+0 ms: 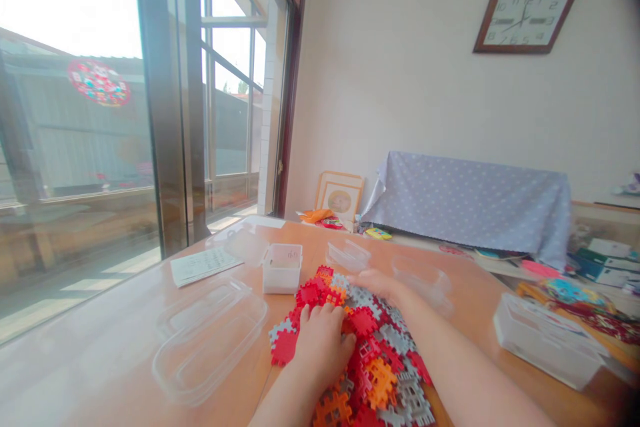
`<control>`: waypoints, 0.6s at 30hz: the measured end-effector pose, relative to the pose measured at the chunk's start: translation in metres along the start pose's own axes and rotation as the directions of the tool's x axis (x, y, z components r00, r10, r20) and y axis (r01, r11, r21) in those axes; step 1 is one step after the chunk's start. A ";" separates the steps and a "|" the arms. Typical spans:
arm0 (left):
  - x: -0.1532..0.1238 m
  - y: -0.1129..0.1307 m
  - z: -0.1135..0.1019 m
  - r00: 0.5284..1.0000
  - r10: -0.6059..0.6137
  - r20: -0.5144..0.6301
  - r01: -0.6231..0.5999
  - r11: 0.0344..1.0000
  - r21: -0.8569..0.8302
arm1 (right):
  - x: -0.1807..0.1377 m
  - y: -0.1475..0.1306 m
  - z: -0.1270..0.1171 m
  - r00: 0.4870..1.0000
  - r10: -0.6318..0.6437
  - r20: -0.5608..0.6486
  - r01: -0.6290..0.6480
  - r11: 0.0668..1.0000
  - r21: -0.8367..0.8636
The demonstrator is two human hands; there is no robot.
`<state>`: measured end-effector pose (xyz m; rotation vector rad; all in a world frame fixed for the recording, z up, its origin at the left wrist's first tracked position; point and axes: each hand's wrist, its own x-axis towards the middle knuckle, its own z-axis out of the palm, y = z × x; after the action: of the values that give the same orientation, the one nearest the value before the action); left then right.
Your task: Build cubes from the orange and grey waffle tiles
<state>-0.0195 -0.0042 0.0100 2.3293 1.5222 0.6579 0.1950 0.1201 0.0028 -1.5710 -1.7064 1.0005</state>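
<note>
Interlocking tiles [364, 322] partly behind left hand [323, 333], cropped below

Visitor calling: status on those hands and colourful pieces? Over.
Left hand on heap of notched pieces, right hand at its far end. Pieces red, orange, grey, jumbled. White box close by, seemingly blocking neither hand.

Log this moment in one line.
left hand: on notched pieces | right hand: at pieces' far end | piece colours: red, orange, grey | white box: beside pieces
</note>
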 end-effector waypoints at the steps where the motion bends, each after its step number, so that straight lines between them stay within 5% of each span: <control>1: 0.000 0.000 0.000 1.000 0.001 -0.003 -0.001 1.000 0.002 | -0.002 -0.001 0.001 1.000 0.010 0.024 -0.010 1.000 0.001; 8: 0.001 -0.001 0.001 1.000 -0.012 0.015 0.012 1.000 0.004 | -0.011 -0.003 0.011 1.000 -0.025 -0.014 0.025 0.998 0.053; 18: 0.004 -0.004 -0.001 0.991 -0.112 -0.068 0.109 0.993 -0.041 | -0.057 -0.036 -0.011 0.990 -0.136 0.043 0.124 0.968 0.218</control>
<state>-0.0220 0.0011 0.0099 2.1982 1.6415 0.7399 0.1914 0.0643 0.0423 -1.2875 -1.6551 1.1317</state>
